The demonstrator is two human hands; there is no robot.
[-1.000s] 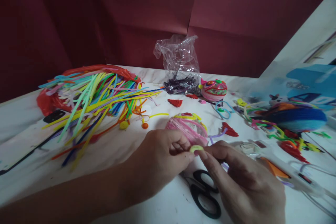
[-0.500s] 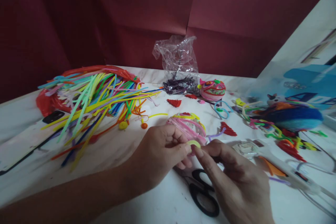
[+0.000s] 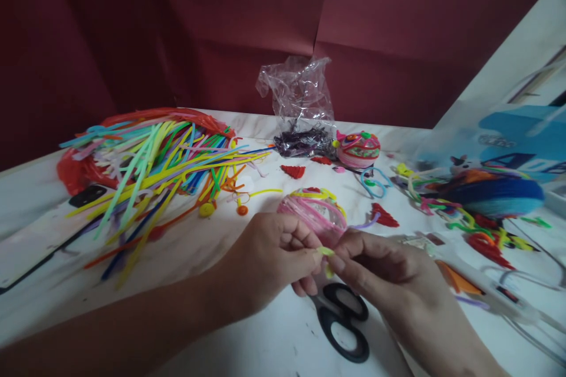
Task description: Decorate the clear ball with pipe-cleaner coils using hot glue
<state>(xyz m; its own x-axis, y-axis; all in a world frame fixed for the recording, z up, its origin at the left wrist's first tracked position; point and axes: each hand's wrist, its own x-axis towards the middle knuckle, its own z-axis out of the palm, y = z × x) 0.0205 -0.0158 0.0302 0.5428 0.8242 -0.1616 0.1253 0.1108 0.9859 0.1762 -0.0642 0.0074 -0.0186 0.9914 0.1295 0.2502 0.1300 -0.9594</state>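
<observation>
Nearest the camera, black scissors (image 3: pixel 342 324) lie flat on the white table (image 3: pixel 274 347), just under the hands and untouched. Above them the left hand (image 3: pixel 269 259) and the right hand (image 3: pixel 384 274) meet fingertip to fingertip, both closed in a pinch on a small yellow-green piece (image 3: pixel 327 254) of fuzzy stem. It is held off the table and looks bent or partly curled; its exact shape is too small to tell. It touches nothing but the fingers.

Just behind the hands sits a pink ball (image 3: pixel 313 212), wound in pink strands with a few yellow ones across its top. Much of its surface is bare of ornament, so by my reading the decorating has only begun and the yellow-green piece is one part in the making.

Further back a second ball (image 3: pixel 358 148) carries a full set of coloured shapes and seems finished. Red bits (image 3: pixel 384 216) and a blue loop (image 3: pixel 374 182) lie loose between the two. To the left a big heap of stems (image 3: pixel 163 159) spreads out, plenty unused. At the back stands a clear bag (image 3: pixel 300 100) against the dark red wall; at the right lies blue yarn (image 3: pixel 495 197).
</observation>
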